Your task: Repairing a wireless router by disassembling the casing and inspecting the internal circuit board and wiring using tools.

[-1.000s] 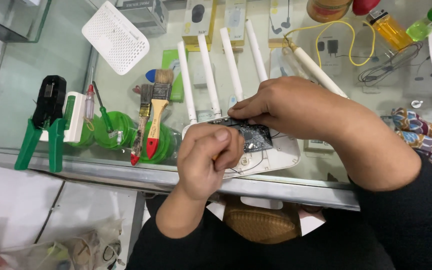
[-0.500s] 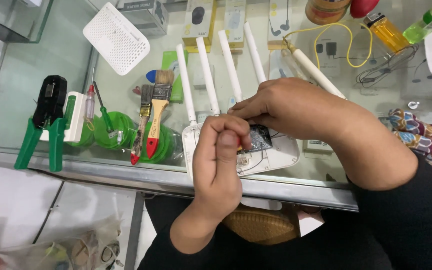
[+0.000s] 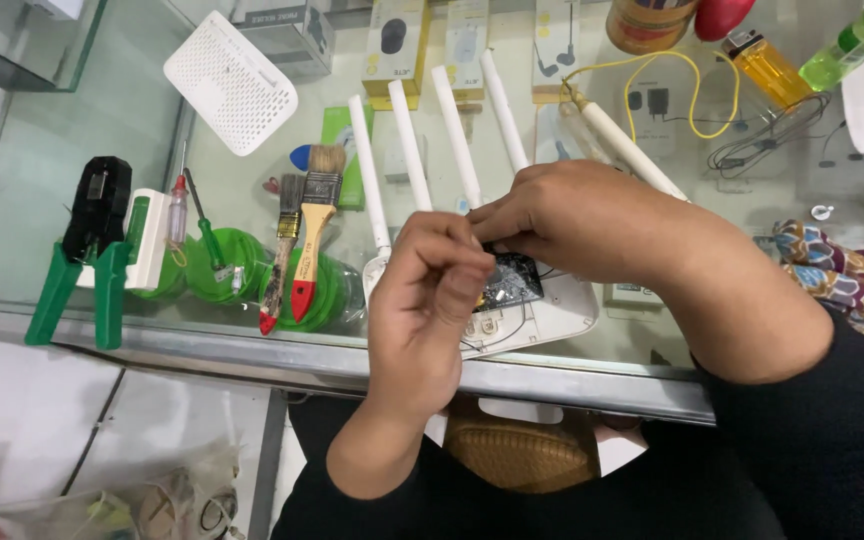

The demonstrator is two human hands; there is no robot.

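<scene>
A glass counter [image 3: 72,120] runs across the room, its metal front edge nearest the person. On it, near the middle, lies an opened white router [image 3: 542,310] with four white antennas [image 3: 412,150] fanned out toward the far side. Its dark circuit board [image 3: 510,282] sits exposed on the white shell, with thin black wires looping off it.

Both hands meet right over that board. The right hand [image 3: 582,220] comes in from the right, fingers curled down and pinched together at the board's far edge; what exactly they grip is hidden. The left hand [image 3: 427,300] rises from the near side, fingers bunched and pressed against the right hand's fingertips, covering the board's left part; whether it holds anything, I cannot tell.

To the left stands a green-handled crimping tool [image 3: 82,250], then a white vented cover [image 3: 230,82] at the far left. Two paintbrushes [image 3: 302,240] rest on green cable reels [image 3: 222,265], beside a small green screwdriver [image 3: 204,232]. A yellow lighter [image 3: 767,65] lies far right.
</scene>
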